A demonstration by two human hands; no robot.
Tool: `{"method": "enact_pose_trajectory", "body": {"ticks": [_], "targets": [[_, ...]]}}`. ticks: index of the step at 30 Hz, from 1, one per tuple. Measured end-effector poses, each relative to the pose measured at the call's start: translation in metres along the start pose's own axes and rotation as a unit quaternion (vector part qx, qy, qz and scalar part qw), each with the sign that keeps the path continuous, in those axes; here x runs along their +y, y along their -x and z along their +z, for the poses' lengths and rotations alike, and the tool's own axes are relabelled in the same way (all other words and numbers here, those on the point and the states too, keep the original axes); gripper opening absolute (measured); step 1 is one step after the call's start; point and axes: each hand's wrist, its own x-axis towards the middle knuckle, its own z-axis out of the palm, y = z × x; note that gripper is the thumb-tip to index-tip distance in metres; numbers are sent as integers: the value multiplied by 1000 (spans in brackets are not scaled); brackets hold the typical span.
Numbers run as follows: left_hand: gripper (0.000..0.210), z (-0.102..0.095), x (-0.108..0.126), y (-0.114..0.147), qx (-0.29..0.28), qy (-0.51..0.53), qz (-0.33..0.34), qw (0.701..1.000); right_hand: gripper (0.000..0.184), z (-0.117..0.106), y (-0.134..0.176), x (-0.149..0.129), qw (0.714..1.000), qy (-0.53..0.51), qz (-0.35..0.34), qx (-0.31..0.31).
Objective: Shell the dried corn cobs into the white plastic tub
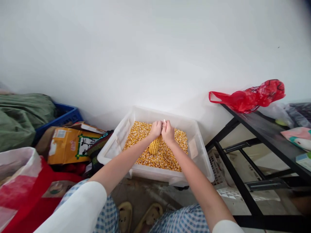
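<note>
Both hands meet over a translucent white plastic tub [201, 155] filled with loose corn kernels [141, 132]. A yellow corn cob [154, 147], its kernels in rows, points back toward me from under the hands. My left hand [156, 128] is closed at the cob's far end. Pressed against it, my right hand [168, 131] is closed there too. The fingers cover that end of the cob, so the exact grip is hidden. A small pale bit shows between the two hands, too small to name.
Left of the tub are an orange cardboard box [69, 144], a blue crate [65, 115] under green cloth and a red-and-white bag [46, 194]. On the right, a black-framed table [264, 129] carries a red plastic bag [252, 97]. Behind stands a white wall [155, 58].
</note>
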Motion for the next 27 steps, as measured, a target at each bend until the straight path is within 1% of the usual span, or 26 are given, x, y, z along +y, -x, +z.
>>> {"method": "enact_pose_trajectory", "body": {"ticks": [4,10,13,16,18,20,23,27], "targets": [[42,1,5,3,12,-4,-6,1000,31,0,-2,1,999,-12,31,4],[47,-2,4,3,45,-7,-31,999,27,11,-13,-3,999,-8,50,18],[47,-3,-1,-1,43,-12,-34,998,27,13,-15,-2,999,-16,37,4],[46,-5,-6,-7,40,-8,-37,998,29,8,-11,1,999,-29,24,5],[46,-6,-10,-10,40,1,-35,999,31,3,-5,3,999,-39,6,0],[45,-7,-13,-12,42,10,-36,998,31,0,-1,4,999,-38,-23,-18],[44,-9,-13,-10,47,19,-47,998,31,0,1,1,998,5,-58,-32],[43,-10,-6,-2,29,23,-39,999,34,6,-1,-2,995,68,-70,-36]]}}
